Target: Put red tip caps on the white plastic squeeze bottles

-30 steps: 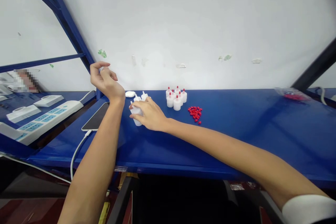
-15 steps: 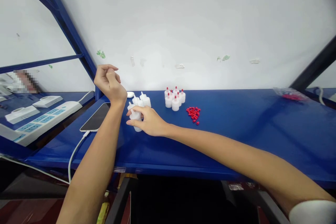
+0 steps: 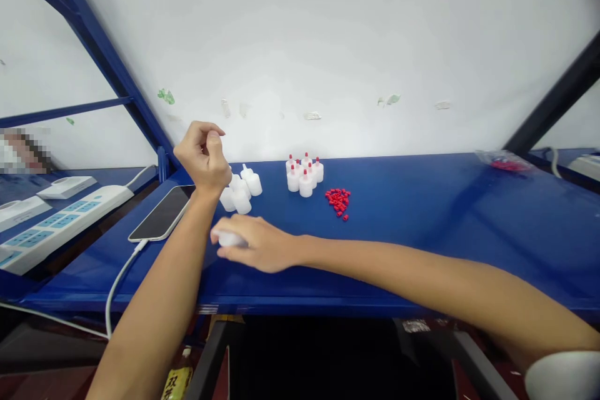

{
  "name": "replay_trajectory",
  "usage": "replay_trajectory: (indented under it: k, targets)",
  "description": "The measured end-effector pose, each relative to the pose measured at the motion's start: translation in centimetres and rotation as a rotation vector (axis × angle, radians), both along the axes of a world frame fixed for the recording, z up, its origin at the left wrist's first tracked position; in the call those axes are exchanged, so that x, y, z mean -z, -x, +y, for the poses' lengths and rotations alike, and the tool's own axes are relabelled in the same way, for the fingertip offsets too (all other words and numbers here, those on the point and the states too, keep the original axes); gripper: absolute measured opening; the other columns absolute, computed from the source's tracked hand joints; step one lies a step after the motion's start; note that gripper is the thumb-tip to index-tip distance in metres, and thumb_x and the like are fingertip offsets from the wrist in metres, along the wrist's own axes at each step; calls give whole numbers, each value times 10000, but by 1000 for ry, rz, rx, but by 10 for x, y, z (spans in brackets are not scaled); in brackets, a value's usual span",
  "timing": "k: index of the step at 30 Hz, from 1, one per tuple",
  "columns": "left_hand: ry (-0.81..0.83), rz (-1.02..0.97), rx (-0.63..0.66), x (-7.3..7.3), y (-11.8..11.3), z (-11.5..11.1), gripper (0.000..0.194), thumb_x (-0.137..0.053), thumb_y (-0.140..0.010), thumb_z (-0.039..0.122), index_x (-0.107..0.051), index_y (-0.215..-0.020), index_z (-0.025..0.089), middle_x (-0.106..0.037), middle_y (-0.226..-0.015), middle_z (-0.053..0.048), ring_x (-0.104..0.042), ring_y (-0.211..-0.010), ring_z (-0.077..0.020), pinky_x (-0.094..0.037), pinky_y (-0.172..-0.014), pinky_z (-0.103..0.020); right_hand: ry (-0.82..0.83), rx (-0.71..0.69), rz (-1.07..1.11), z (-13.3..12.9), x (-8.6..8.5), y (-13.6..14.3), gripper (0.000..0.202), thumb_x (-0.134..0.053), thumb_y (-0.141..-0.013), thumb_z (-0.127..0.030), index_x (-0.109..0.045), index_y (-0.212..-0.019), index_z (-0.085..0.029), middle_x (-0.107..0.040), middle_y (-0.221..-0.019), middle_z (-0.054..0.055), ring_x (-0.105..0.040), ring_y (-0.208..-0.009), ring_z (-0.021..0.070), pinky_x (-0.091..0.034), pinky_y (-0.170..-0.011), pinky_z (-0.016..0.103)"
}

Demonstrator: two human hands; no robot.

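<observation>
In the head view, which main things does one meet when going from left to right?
White power strip with blue sockets, white-edged phone with dark screen, clustered white plastic bottles without red caps, red-capped white plastic bottles, loose pile of small red caps, clear plastic bag with red contents.

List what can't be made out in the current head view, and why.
All in the head view:
Held bottle: nozzle lost to blur and the right hand's fingers.
Left hand: curled fingers hide whether it holds anything.
Leftmost standing bottles: tops behind the left hand.
Phone: far right corner behind the left wrist.
Clear bag: red contents too small to count.
</observation>
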State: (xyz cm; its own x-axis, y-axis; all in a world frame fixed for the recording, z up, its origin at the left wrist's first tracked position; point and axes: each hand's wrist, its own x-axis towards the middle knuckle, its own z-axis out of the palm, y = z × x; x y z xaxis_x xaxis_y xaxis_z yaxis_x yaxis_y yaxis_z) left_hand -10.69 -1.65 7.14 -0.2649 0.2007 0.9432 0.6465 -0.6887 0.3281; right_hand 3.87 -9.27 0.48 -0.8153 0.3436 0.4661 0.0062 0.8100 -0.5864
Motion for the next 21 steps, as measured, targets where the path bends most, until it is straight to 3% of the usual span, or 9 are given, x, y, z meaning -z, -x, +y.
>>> replay_trajectory:
  k: [4, 7, 9, 11, 13, 15, 18, 21]
  targets:
    - [15, 137, 1, 6, -16, -7, 153, -508, -841, 262, -603, -734, 208, -438, -544, 29, -362, -466, -118, -270, -517, -293, -181, -80, -92, -24, -7, -52, 235, -498, -878, -165, -595, -1087, -209, -540, -921, 27, -528, -786, 147, -444, -757, 270]
    - [56, 367, 57, 17, -44, -17, 164, -494, -835, 238, -625, -747, 193, -546, -605, 3, -459, -520, -127, -362, -558, -282, -249, 61, -28, -12, -14, -100, 216, -527, -838, -183, -610, -1036, -200, -569, -877, 26, -527, -730, 150, -448, -687, 273]
    - [131, 623, 169, 27, -68, -26, 181, -476, -840, 209, -653, -812, 186, -610, -661, -12, -537, -580, -139, -419, -596, -275, -306, 213, 60, 12, -20, -134, 137, -573, -825, -241, -607, -953, -206, -594, -828, 24, -534, -725, 163, -450, -699, 297]
    - [268, 908, 265, 39, -91, -34, 240, -441, -873, 196, -679, -901, 179, -671, -782, -36, -605, -672, -154, -457, -636, -277, -328, 476, 163, 40, -23, -167, 103, -610, -815, -299, -585, -861, -210, -591, -774, 16, -526, -684, 162, -436, -674, 309]
    - [437, 1097, 249, 50, -109, -38, 284, -426, -913, 235, -691, -1001, 180, -679, -901, -60, -631, -723, -171, -470, -630, -284, -269, 744, 260, 63, -23, -195, 209, -675, -776, -382, -549, -799, -217, -545, -673, -13, -479, -591, 145, -408, -603, 299]
    - [577, 1161, 201, 58, -118, -39, 332, -405, -940, 238, -661, -1144, 182, -661, -1053, -86, -652, -781, -182, -492, -647, -290, -227, 908, 352, 76, -20, -215, 281, -711, -730, -427, -529, -782, -220, -494, -606, -37, -442, -527, 134, -380, -559, 297]
    - [699, 1153, 131, 67, -118, -30, 385, -380, -957, 202, -587, -1280, 166, -622, -1178, -119, -666, -872, -204, -524, -700, -304, -253, 917, 401, 81, -12, -232, 293, -639, -751, -490, -548, -813, -219, -504, -641, -16, -443, -544, 146, -379, -576, 314]
    - [752, 1124, 138, 72, -113, -19, 377, -384, -966, 190, -591, -1279, 157, -615, -1194, -124, -662, -944, -222, -541, -773, -326, -217, 858, 400, 79, -5, -236, 330, -547, -786, -542, -563, -853, -220, -509, -675, 2, -442, -569, 157, -375, -587, 323]
